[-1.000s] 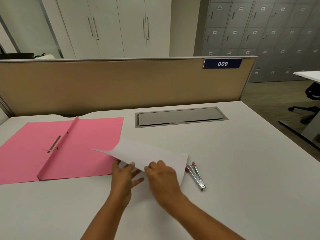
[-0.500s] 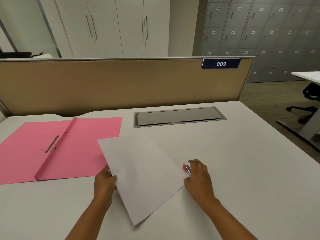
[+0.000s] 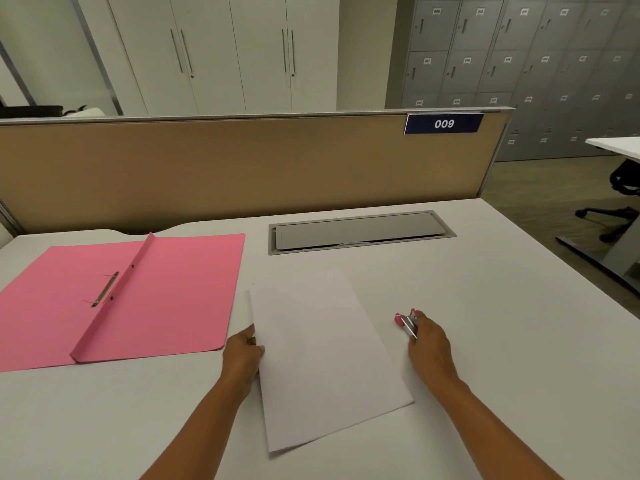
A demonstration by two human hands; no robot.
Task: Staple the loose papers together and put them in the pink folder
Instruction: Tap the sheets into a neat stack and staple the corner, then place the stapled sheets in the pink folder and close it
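A stack of white papers [image 3: 322,358] lies in front of me on the white desk [image 3: 485,341]. My left hand [image 3: 244,355] holds the stack by its left edge. To the right of the papers my right hand [image 3: 427,344] grips a small red and silver stapler [image 3: 405,322], whose front end sticks out beyond the fingers. The pink folder [image 3: 166,292] lies open and flat at the left of the desk, its metal fastener [image 3: 104,289] beside the centre fold.
A grey cable hatch [image 3: 360,232] is set into the desk behind the papers. A tan partition [image 3: 242,168] with a "009" label closes off the far edge. The desk's right edge drops to the floor, where an office chair [image 3: 620,199] stands.
The papers went from being lifted by both hands to lying flat and turned more upright. My right hand left them, moved right and closed around the stapler.
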